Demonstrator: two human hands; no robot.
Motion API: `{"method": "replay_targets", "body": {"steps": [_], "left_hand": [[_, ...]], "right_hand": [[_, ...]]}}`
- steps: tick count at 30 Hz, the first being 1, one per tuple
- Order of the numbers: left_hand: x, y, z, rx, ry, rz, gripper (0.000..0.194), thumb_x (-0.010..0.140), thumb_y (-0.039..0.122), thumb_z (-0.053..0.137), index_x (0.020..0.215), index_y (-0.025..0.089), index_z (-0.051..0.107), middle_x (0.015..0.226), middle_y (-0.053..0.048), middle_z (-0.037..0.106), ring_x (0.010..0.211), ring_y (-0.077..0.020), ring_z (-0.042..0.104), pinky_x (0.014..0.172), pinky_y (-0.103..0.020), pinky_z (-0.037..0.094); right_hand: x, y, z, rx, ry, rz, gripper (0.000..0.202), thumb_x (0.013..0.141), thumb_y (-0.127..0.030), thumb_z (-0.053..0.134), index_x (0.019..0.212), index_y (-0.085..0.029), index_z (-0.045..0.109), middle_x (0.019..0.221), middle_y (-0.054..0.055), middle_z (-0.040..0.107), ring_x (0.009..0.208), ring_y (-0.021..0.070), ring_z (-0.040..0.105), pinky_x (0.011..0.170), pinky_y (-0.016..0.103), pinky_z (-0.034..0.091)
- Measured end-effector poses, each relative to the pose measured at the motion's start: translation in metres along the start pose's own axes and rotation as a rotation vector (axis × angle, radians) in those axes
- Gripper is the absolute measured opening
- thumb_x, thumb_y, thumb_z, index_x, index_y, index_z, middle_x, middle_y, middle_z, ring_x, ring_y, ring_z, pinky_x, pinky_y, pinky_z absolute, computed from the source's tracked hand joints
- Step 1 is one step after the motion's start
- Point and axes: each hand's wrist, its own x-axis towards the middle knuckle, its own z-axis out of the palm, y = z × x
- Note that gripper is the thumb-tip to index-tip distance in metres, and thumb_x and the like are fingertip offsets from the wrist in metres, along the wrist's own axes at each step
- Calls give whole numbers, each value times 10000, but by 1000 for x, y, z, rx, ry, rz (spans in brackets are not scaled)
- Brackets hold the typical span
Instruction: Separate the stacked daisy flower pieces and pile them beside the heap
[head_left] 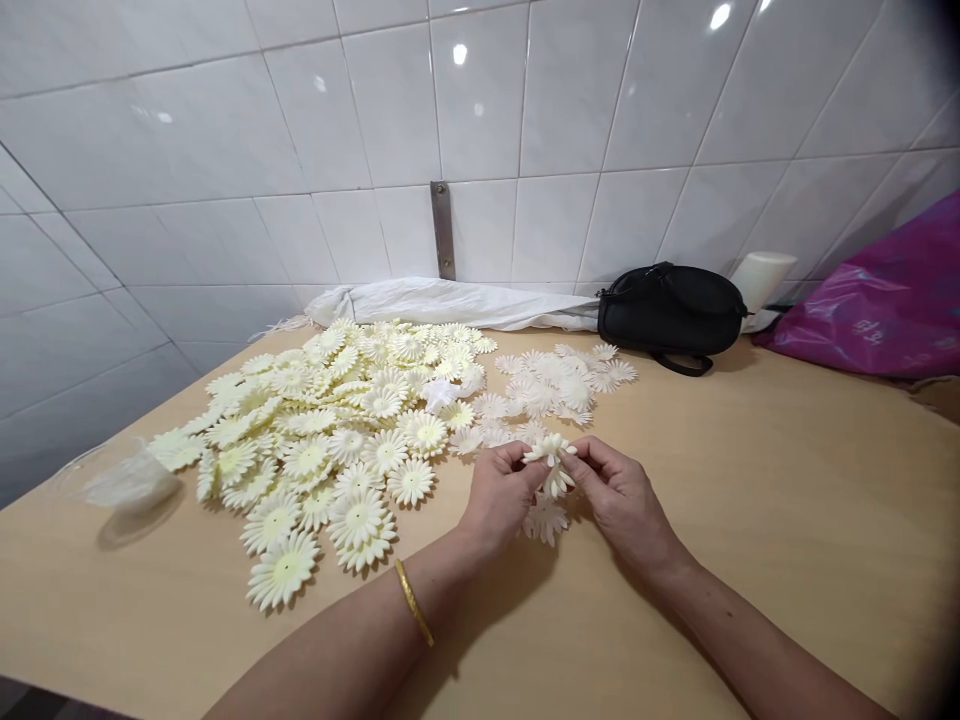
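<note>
wall (480, 110) of pale glossy tile, closing the far side of a wood-toned tabletop (787, 480). on the left half of the tabletop, a heap of pale yellow flower pieces (330, 410), overlapping and spilling toward the near edge. at far right, a magenta bag (877, 290). along the foot of the wall, a white cloth (472, 303), its right end meeting a black zipped case (675, 310), which hides part of a white container (761, 278) behind it. right of centre, a smaller spread of whitish translucent flower pieces (555, 385), lying just beyond the hands and partly covered by them. left hand (499, 495) and right hand (619, 495), raised near each other above the tabletop; thumb and fingers of each are pinched together on opposite sides of a cream flower piece (551, 452), held between them. at the heap's left, a clear plastic bag (135, 482); on the wall, a metal bracket (443, 230). below the held piece, one whitish flower piece (545, 520); whether it touches the hands cannot be told. on the left forearm, a gold bangle (414, 603).
</note>
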Motion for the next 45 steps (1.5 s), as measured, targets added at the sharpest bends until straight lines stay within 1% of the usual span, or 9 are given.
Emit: {"method": "replay_targets", "body": {"steps": [8,13,22,25,32,37,41,43,45], "left_hand": [[1,2,1,50,34,45,289,602,321,664,491,138,470,436,47,414,399,-38,325,407,-198,242],[1,3,-2,66,75,49,414,566,355,698,445,155,357,379,78,344,364,-24,283,395,-190,204],[10,-4,-13,77,51,56,381,688,418,586,485,162,390,386,52,404,365,-42,317,407,-198,232],[14,-9,-17,117,15,104,339,688,384,589,502,159,416,415,46,423,391,-49,333,422,-197,244],[14,-11,-15,123,-18,112,211,682,272,573,549,153,460,440,47,432,413,-53,356,453,-192,277],[13,-4,-16,146,85,105,283,639,310,624,509,160,423,418,53,405,403,-55,350,439,-195,265],[14,-4,-17,160,149,158,297,641,313,629,511,156,414,441,58,383,427,-50,323,439,-191,247],[13,-6,-17,169,141,177,308,633,313,640,506,155,408,446,61,373,437,-49,315,446,-190,249],[12,-7,-15,163,96,173,310,626,322,649,510,153,416,449,61,380,442,-50,323,451,-190,256]], "right_hand": [[1,-2,-1,161,-73,85,226,777,-389,511,705,-175,508,614,-30,479,553,91,431,515,208,365],[1,0,2,344,-113,176,250,730,-410,570,687,-168,520,601,-36,470,529,79,429,506,203,372],[20,19,-18,357,289,207,246,641,-368,656,604,-177,507,565,-44,486,515,74,467,512,196,383],[23,22,-23,354,322,189,219,648,-361,649,617,-184,524,591,-39,502,525,75,479,525,201,390],[20,13,-21,431,250,174,206,628,-344,663,619,-187,529,614,-41,502,534,80,496,557,220,414],[14,3,-20,618,28,178,164,618,-243,676,650,-183,527,608,-39,526,543,79,495,549,208,405],[6,-9,-15,616,-149,215,325,633,-231,674,931,-216,545,692,-23,590,569,90,531,547,211,409],[4,-11,-12,582,-215,242,504,638,-258,674,1105,-234,486,764,1,618,645,123,568,600,248,429],[3,-9,-10,543,-267,266,531,638,-280,676,1131,-210,492,786,23,625,693,150,577,643,281,433]]}}
